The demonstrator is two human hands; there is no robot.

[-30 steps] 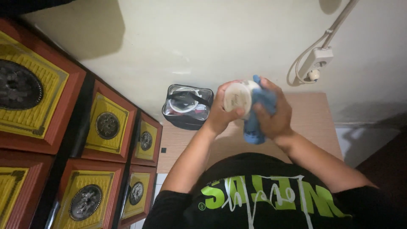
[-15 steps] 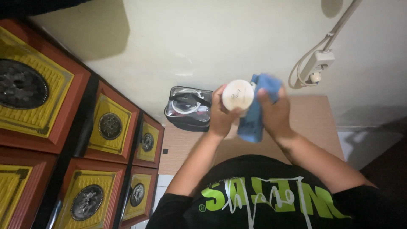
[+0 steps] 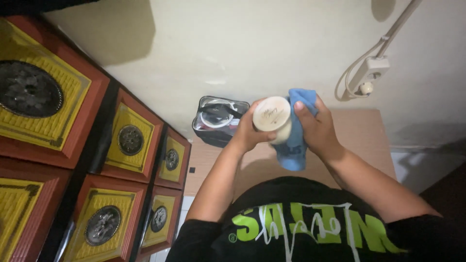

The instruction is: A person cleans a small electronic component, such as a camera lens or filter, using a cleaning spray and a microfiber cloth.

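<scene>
My left hand (image 3: 247, 133) grips a round cream-white container (image 3: 272, 115) from the side, its flat end turned up toward the camera. My right hand (image 3: 318, 131) presses a blue cloth (image 3: 293, 145) against the container's right side. The cloth hangs down below both hands. Both hands are held above a light wooden tabletop (image 3: 359, 140), in front of my black shirt with green lettering.
A clear, black-trimmed pouch (image 3: 217, 119) stands on the tabletop against the pale wall. A white power strip with a cable (image 3: 370, 73) hangs on the wall at the upper right. Red and yellow carved cabinet panels (image 3: 131, 138) fill the left side.
The container has tilted and shifted slightly in my left hand. My right hand has slid the blue cloth along the container's side. The view has drifted a little.
</scene>
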